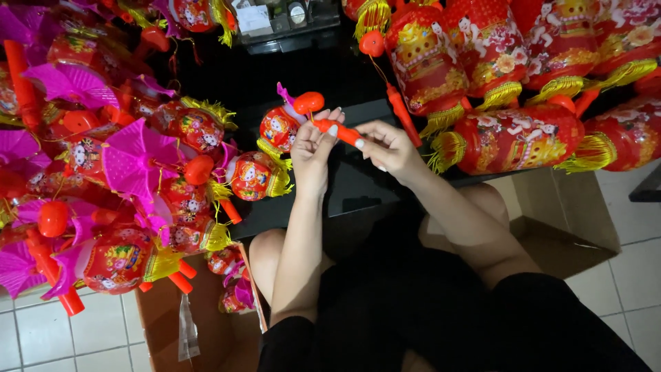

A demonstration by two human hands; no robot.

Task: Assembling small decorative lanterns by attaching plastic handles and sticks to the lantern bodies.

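Head view: both hands pinch orange stick point(342, 131), long axis lying left-right, slight tilt; left hand point(311, 148) & right hand point(390, 146) closed on it, small lantern point(279, 128) beside.

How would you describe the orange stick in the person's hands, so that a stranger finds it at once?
Start at the black table, between the heaps of red lanterns. Above its middle, the left hand and right hand meet. The orange stick lies across between them, the only stick pinched by fingers; the others lie in the heaps.
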